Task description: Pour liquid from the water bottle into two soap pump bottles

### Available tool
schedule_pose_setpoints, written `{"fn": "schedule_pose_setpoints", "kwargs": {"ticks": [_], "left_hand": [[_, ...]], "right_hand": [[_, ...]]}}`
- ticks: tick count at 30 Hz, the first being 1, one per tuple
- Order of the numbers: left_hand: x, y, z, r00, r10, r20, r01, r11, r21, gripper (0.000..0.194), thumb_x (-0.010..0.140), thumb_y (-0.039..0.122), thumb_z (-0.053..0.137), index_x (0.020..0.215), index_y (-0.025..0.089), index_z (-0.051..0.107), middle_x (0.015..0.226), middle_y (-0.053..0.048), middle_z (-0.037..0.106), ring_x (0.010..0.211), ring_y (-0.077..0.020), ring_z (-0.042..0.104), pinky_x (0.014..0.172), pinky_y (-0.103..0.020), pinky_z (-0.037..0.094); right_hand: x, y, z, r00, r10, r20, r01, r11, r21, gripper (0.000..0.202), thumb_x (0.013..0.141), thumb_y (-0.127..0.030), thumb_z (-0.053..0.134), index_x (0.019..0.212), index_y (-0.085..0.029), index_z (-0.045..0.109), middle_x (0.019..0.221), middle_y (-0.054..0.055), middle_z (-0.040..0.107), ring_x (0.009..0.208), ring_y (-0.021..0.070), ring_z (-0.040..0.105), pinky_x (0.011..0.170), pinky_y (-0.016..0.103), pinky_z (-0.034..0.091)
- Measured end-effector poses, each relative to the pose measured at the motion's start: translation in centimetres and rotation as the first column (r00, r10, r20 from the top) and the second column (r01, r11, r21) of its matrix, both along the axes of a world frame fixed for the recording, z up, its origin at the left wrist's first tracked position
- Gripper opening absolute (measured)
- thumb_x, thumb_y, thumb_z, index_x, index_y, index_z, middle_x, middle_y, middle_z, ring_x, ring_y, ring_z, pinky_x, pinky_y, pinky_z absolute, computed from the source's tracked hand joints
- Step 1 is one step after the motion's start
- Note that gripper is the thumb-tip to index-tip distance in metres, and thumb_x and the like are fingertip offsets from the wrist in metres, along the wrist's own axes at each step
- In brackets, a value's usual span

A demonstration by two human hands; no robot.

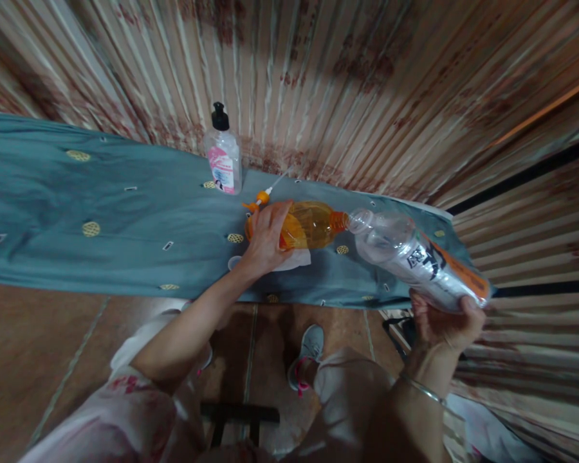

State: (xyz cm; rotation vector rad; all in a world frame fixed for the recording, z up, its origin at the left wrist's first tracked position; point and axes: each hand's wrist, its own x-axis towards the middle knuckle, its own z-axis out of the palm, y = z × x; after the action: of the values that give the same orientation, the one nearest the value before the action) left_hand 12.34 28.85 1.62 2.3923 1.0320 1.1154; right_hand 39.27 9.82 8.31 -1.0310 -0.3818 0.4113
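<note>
My left hand (269, 236) is wrapped round the lower part of an orange see-through bottle (313, 225), its open neck pointing right. In my right hand (446, 321) is a clear plastic bottle (405, 251) with an orange and silver label, held by its base end and slanting. The two bottle mouths meet or nearly meet; I cannot tell if they touch. Behind my left hand lies an orange pump top (259, 199) with a thin pale tube. Under the orange bottle is a white piece of paper or cloth (296, 260), and a small whitish round cap (233, 262) sits near my left wrist.
A clear pump bottle (226, 164) with a black top and pink label stands at the back of the narrow board covered in teal cloth (130, 218). A pleated curtain (289, 83) hangs right behind it. Dark bars (535, 173) cross at the right.
</note>
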Motion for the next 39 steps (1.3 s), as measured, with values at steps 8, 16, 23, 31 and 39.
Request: {"fn": "schedule_pose_setpoints", "kwargs": {"ticks": [8,16,23,31,39], "left_hand": [[0.17,-0.25,-0.07,1.0,0.019,0.002,-0.019,1.0,0.015,0.09,0.073,0.027,0.074,0.153,0.016,0.034,0.147,-0.017,0.051,0.137,-0.0345,0.045,0.119,-0.053,0.032],[0.13,-0.07,-0.18,1.0,0.009,0.017,-0.01,1.0,0.028,0.089,0.075,0.033,0.076,0.153,0.016,0.035,0.146,-0.018,0.051,0.135,-0.0359,0.046,0.117,-0.054,0.034],[0.11,-0.12,-0.1,1.0,0.014,0.007,-0.014,1.0,0.015,0.089,0.076,0.034,0.075,0.154,0.019,0.034,0.147,-0.016,0.051,0.136,-0.0364,0.045,0.117,-0.054,0.032],[0.09,-0.12,-0.08,1.0,-0.003,0.026,0.002,1.0,0.01,0.09,0.076,0.035,0.076,0.154,0.017,0.035,0.146,-0.017,0.051,0.138,-0.0366,0.044,0.118,-0.055,0.031],[0.01,-0.04,-0.07,1.0,-0.013,0.022,0.012,1.0,0.01,0.091,0.076,0.037,0.077,0.154,0.017,0.035,0.148,-0.017,0.05,0.138,-0.0363,0.044,0.118,-0.055,0.032]], "right_hand": [[0.14,-0.2,-0.06,0.999,-0.048,0.014,0.048,0.999,-0.017,0.037,0.045,-0.033,0.066,0.079,-0.02,0.064,0.107,0.005,0.073,0.107,0.0276,0.067,0.048,0.021,0.056],[0.53,-0.3,-0.52,1.0,-0.01,0.019,0.01,1.0,0.011,0.042,0.048,-0.033,0.065,0.088,-0.021,0.066,0.114,0.004,0.072,0.096,0.024,0.07,0.044,0.021,0.052],[0.43,-0.3,-0.35,0.999,-0.047,0.011,0.046,0.999,0.002,0.041,0.045,-0.033,0.066,0.084,-0.02,0.064,0.106,0.006,0.073,0.098,0.0256,0.069,0.045,0.021,0.053],[0.39,-0.3,-0.13,0.998,-0.064,0.005,0.064,0.998,-0.012,0.043,0.044,-0.032,0.064,0.086,-0.022,0.064,0.114,0.004,0.071,0.1,0.0282,0.07,0.037,0.017,0.046],[0.05,-0.23,0.2,0.998,-0.066,0.012,0.065,0.998,0.021,0.059,0.044,-0.032,0.064,0.103,-0.027,0.065,0.119,0.004,0.07,0.102,0.0302,0.069,0.037,0.016,0.042]]}}
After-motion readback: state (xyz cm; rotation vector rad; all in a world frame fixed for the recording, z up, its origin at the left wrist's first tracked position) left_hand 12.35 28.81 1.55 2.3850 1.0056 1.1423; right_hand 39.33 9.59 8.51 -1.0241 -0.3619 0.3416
